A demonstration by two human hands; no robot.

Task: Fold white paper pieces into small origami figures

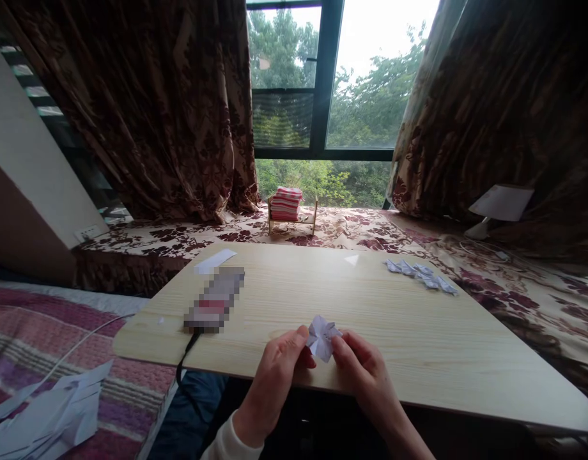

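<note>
A small folded white paper piece [321,336] is pinched between both my hands just above the near edge of a light wooden table [418,332]. My left hand [277,377] grips its left side with thumb and fingers closed. My right hand [363,374] holds its right side the same way. Several similar small folded paper pieces [421,273] lie in a row at the table's far right. A tiny white scrap [352,259] rests near the far edge.
A blurred-out device [216,300] with a black cable lies on the table's left, beside a white paper strip [215,260]. Loose white paper [59,409] lies on a striped bedspread at lower left. A small wooden rack with striped cloths [289,207] and a white lamp [495,207] stand on the window ledge.
</note>
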